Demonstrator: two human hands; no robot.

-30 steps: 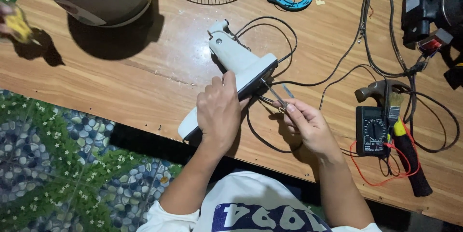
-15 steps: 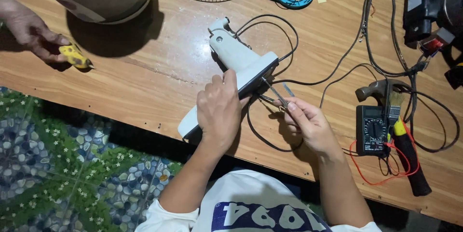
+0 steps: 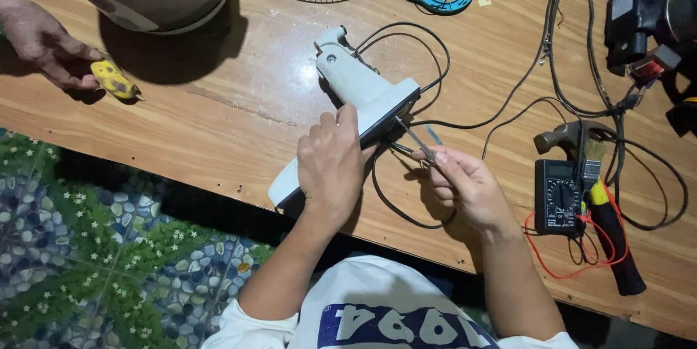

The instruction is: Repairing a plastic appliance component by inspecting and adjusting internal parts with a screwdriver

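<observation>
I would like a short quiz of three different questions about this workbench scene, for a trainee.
1. True or false: the left hand rests on the white fan housing.
2. What does the right hand pinch? A) thin metal tool B) hammer C) blue ring
3. Fill in: the yellow-handled hammer lies beside the black ____.

Key:
1. True.
2. A, the thin metal tool, its tip at the housing's open end.
3. Multimeter.

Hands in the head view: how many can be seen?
3. The left hand rests on the white fan base, the right hand holds a thin metal tool beside it, and another person's hand at far left grips a yellow tool.
</observation>
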